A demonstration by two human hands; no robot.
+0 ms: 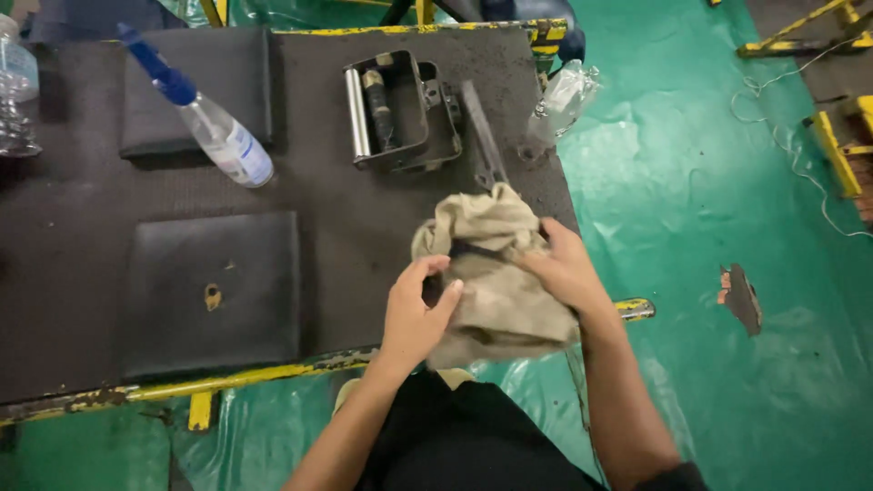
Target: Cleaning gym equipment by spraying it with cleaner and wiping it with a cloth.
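At the upper left of the frame a spray bottle (211, 123) lies on the dark table (73, 245). At lower centre the left hand (414, 314) grips a beige cloth (496, 291), fingers curled on its edge. Above it sits a metal part (400, 114). The right hand (564, 268) clasps the cloth's right side.

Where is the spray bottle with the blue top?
In the head view, the spray bottle lies tilted on the dark table, toward the upper left, between two dark square pads and left of the metal roller part.
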